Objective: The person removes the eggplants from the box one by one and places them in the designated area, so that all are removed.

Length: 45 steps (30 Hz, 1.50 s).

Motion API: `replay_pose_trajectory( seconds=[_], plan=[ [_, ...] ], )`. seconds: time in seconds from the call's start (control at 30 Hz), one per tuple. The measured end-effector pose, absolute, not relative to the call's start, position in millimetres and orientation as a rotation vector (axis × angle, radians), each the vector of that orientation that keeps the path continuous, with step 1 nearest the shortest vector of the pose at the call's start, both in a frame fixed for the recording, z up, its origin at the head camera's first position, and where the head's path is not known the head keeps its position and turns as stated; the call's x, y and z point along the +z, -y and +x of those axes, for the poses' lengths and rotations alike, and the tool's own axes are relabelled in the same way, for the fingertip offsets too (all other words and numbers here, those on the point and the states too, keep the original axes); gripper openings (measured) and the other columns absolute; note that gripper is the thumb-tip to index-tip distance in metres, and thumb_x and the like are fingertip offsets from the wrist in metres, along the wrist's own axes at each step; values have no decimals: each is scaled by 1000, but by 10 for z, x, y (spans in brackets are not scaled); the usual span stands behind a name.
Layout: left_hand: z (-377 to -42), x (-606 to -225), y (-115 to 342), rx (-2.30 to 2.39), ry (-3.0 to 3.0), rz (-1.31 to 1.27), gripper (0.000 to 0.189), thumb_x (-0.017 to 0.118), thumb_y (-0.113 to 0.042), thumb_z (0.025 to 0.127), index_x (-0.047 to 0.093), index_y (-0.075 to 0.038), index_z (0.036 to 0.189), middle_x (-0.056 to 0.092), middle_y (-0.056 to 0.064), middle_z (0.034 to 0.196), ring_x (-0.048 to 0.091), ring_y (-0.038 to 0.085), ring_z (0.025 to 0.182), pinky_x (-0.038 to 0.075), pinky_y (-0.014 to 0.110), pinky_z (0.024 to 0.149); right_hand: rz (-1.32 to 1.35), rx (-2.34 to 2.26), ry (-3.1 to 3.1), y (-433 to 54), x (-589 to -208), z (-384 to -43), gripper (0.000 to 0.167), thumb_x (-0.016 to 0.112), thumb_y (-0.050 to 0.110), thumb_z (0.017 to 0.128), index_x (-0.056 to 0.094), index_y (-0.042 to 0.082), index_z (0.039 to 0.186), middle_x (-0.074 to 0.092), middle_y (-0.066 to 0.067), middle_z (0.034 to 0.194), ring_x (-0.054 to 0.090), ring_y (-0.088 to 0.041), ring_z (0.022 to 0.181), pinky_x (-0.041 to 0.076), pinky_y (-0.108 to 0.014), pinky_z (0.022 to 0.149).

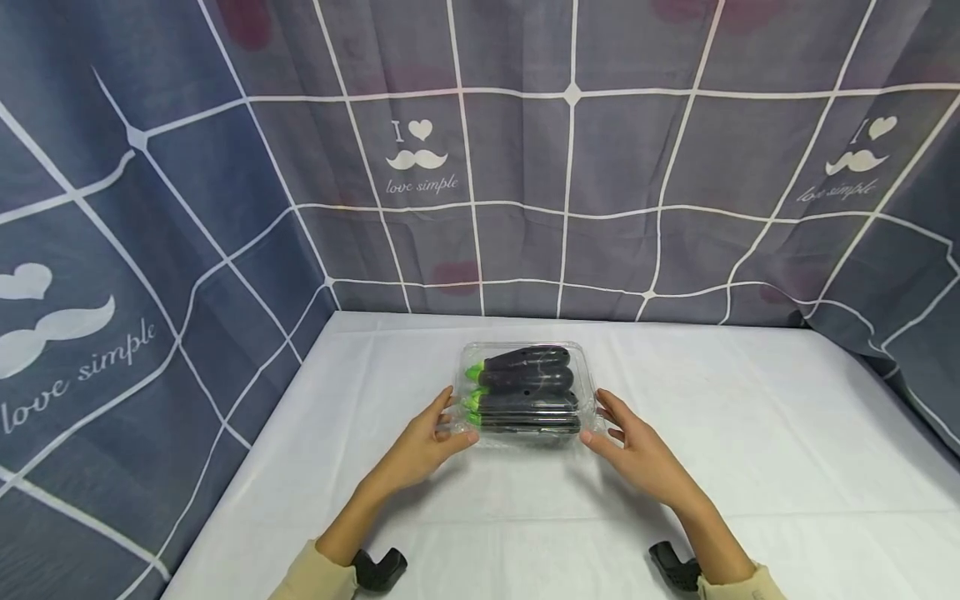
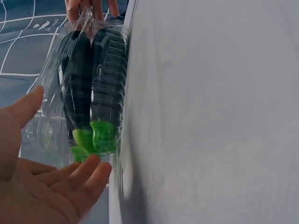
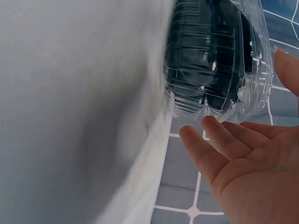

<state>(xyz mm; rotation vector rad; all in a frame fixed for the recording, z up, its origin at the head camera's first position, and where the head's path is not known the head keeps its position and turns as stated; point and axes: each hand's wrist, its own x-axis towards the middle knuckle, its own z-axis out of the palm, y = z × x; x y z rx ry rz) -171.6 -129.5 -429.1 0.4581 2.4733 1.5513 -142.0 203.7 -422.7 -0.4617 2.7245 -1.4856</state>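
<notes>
A clear plastic clamshell box (image 1: 587, 371) sits on the white table with several dark eggplants (image 1: 525, 381) lying side by side inside. Their green stem ends (image 2: 103, 135) face my left hand. At the box's left side is my left hand (image 1: 420, 446), fingers extended and thumb at the front corner. My right hand (image 1: 641, 454) stands at the opposite side, its fingers loosely spread. In the right wrist view, its fingertips (image 3: 211, 122) are right by the box end, with the thumb off the lid edge. Neither hand curls round the box.
The white tabletop (image 1: 750, 467) spreads around the box. Grey-blue checked curtains (image 1: 517, 158) with white lines hang behind it and on both sides. Black wrist mounts (image 1: 380, 571) show near both sleeves.
</notes>
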Motion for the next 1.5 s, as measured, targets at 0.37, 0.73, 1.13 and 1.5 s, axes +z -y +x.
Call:
replay_pose_trajectory(
  seconds=[0.37,0.73,1.13,1.5],
  plan=[
    [-1711,-4309,1281,1605,-2463,480,89,70,-27,94,14,3,156,34,23,152,48,43,128,45,52,102,-439,-1484,-2789,-2002,-4270,-1428,70,65,27,98,31,-5,151,36,-25,151,48,-42,129,44,-49,103],
    [-1719,-4336,1287,1638,-2426,469,87,71,-26,94,17,1,156,25,19,158,40,41,135,43,53,104,-323,-1634,-2651,-1982,-4241,-1427,72,68,20,96,29,-3,152,31,-25,154,46,-42,131,45,-43,102],
    [-1738,-4374,1280,1665,-2446,460,81,69,-21,95,21,-1,156,28,19,157,39,42,135,43,53,104,-325,-1692,-2629,-1968,-4253,-1437,67,66,11,96,31,-4,151,32,-25,154,47,-41,130,47,-40,101],
    [-1736,-4348,1300,1649,-2417,443,78,67,-19,96,20,-3,157,31,16,157,38,40,137,42,56,104,-302,-1702,-2619,-1936,-4251,-1437,64,63,6,97,31,-3,151,31,-23,155,45,-42,131,44,-43,103]
  ],
)
